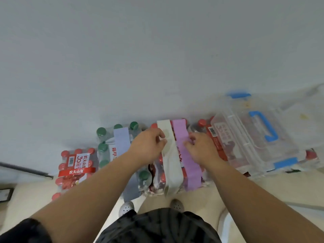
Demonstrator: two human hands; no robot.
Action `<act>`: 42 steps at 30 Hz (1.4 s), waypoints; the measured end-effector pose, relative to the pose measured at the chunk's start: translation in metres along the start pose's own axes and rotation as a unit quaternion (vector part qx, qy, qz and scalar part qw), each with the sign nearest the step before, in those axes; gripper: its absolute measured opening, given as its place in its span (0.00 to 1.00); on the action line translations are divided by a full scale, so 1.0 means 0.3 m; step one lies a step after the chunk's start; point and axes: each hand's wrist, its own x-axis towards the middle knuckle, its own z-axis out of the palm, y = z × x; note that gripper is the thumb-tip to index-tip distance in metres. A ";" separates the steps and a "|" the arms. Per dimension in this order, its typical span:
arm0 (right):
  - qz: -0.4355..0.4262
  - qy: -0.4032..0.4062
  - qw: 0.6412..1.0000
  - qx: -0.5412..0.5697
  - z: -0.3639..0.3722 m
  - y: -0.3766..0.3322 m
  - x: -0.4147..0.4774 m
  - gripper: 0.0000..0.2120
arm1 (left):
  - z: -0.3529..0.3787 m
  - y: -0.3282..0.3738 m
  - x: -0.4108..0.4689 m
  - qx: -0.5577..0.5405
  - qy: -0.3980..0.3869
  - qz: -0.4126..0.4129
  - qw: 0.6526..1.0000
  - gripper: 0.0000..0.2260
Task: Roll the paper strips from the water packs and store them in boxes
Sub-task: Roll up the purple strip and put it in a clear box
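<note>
Cream strip (171,165) at left fingers (161,136) (lilac strip (192,165) at right fingers (191,137))

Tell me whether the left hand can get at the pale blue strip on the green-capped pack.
Probably yes: the pale blue strip lies bare on top, beside the left hand, whose fingers pinch the white strip.

Pale floor (263,188), shrink-wrapped water packs (75,167) lined against the wall (157,50), 2 pale shoes (126,207) beside them

Soft even light; slight blur; wide-angle distortion.
</note>
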 end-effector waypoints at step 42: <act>-0.138 -0.061 0.947 0.285 -0.255 -0.102 -0.526 0.16 | -0.116 0.261 -0.372 -0.472 -0.013 -0.060 0.879 0.09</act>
